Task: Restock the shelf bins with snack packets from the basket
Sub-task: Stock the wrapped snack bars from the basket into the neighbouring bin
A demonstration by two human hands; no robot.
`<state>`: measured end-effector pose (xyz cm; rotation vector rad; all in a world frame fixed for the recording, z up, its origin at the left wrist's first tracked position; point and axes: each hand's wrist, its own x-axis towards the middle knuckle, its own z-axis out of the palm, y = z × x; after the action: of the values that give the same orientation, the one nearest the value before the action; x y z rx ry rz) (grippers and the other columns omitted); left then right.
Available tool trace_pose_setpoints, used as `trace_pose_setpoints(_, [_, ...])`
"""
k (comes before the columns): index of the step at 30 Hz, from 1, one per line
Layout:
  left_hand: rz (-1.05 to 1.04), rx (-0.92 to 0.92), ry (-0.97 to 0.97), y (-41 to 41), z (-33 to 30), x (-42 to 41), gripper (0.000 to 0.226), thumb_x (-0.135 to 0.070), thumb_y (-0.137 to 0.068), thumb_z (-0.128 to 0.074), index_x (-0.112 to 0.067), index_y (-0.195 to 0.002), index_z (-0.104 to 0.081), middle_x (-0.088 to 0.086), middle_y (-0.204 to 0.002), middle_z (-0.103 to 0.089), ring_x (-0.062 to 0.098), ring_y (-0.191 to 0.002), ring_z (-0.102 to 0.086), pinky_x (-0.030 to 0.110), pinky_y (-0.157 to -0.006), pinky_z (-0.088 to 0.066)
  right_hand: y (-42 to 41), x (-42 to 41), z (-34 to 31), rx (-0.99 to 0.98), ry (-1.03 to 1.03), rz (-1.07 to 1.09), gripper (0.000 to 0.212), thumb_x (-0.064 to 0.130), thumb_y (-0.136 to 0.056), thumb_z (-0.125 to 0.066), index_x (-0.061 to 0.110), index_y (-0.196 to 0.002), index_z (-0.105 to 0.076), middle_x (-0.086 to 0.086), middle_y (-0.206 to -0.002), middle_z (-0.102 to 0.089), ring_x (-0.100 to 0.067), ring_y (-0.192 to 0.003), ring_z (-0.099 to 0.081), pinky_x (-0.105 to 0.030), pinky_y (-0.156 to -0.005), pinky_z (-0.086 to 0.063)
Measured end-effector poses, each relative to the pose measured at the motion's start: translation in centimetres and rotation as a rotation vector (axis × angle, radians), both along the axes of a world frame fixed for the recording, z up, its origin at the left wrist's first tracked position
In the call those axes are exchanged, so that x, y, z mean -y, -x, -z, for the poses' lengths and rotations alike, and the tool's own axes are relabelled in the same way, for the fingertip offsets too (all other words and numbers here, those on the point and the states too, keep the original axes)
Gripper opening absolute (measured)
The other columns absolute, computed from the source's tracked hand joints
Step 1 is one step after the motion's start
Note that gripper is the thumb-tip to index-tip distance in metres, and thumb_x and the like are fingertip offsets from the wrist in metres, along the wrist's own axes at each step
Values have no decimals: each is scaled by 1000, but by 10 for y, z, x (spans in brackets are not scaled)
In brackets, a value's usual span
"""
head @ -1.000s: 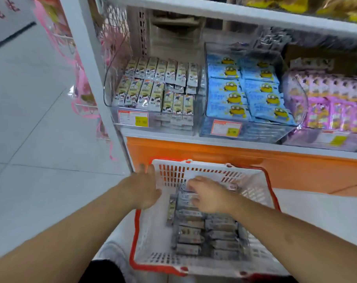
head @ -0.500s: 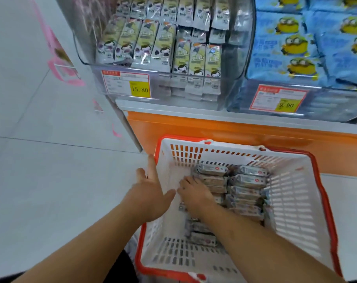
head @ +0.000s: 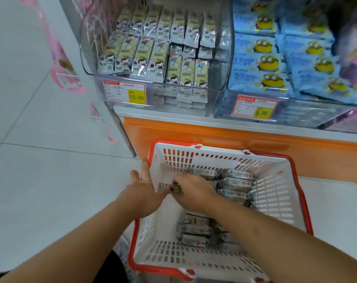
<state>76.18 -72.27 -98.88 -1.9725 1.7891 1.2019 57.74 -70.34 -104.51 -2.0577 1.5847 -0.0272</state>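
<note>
Pinching a snack packet [head: 176, 188], right grip [head: 190, 193]; left grip [head: 141, 193] spread on basket [head: 275, 201]; tiled floor [head: 40, 160].

a shop aisle. the white shelf [head: 173, 113] carries clear bins of snack packets [head: 153, 58], each with a price tag [head: 125, 93] on its front reading 15.80 or 9.90. below the shelf an orange panel [head: 234, 144], and before it a red-rimmed shopping basket [head: 271, 180] on pale floor tiles [head: 40, 160].
</note>
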Motion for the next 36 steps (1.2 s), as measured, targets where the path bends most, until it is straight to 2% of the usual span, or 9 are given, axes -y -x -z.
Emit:
trace_pose_setpoints(5, [67,88,162,6,-41,1,96,-73,-96,-38,-22,-161,12,11,-169,0,40,-154,-11,55,-122,-20,31,-4,-95,61,-66,157,21,46,-92,-67,29,-94,-54,10,-85,-63,-11,-77,-61,-39,-71,-57])
trace_pose_setpoints(8, [40,-150,334,25,-99,9,59,-51,-101,-51,-17,-146,-35,12,-144,-42,34,-134,-46,42,-106,-41,44,-6,-157,128,-28,272,27,46,-91,-72,24,-98,-57,7,-79,-62,-15,-75,-61,-39,-69,-52])
trace_pose_setpoints(10, [-102,-435,205,41,-148,13,28,-40,-103,-56,-20,-121,-59,4,-114,-66,22,-100,-68,28,-78,-52,49,-9,-200,176,40,332,33,47,-89,-77,23,-100,-57,5,-80,-63,-18,-77,-62,-39,-71,-50])
trace_pose_setpoints(13, [-258,-788,-107,54,-205,9,28,-34,-100,-64,-9,-110,-70,10,-95,-75,27,-86,-76,32,-68,-61,51,-15,-258,271,100,397,37,52,-85,-81,27,-99,-56,5,-86,-64,-11,-76,-60,-32,-70,-49])
trace_pose_setpoints(16, [-207,-897,-16,52,-236,11,34,-30,-98,-69,4,-99,-68,16,-87,-70,28,-79,-72,41,-69,-63,46,-21,-298,347,111,394,39,49,-82,-85,29,-98,-56,7,-89,-64,-4,-70,-58,-30,-71,-51])
trace_pose_setpoints(20, [-137,-902,29,39,-259,22,33,-31,-101,-63,0,-108,-72,20,-99,-76,36,-87,-74,47,-77,-63,46,-19,-326,299,89,318,62,52,-78,-87,42,-129,-52,26,-118,-53,3,-99,-61,-28,-87,-53])
trace_pose_setpoints(24, [-164,-930,26,32,-261,29,31,-32,-102,-62,-5,-108,-75,22,-98,-76,33,-82,-73,48,-83,-63,42,-3,-329,225,206,125,95,49,-80,-87,48,-155,-28,34,-156,-21,5,-143,-30,-27,-115,-34])
trace_pose_setpoints(32, [-399,-951,133,23,-254,62,22,-26,-102,-62,-7,-108,-73,10,-94,-79,27,-85,-77,39,-73,-60,20,46,-329,126,294,129,90,52,-77,-88,43,-152,-40,21,-151,-43,-1,-124,-43,-24,-98,-37])
trace_pose_setpoints(36, [-93,-388,731,1,-246,82,13,-32,-100,-58,-28,-103,-70,-9,-98,-72,11,-87,-69,31,-76,-55,14,88,-332,90,324,204,90,49,-79,-87,31,-154,-41,7,-151,-49,-15,-132,-50,-28,-100,-42])
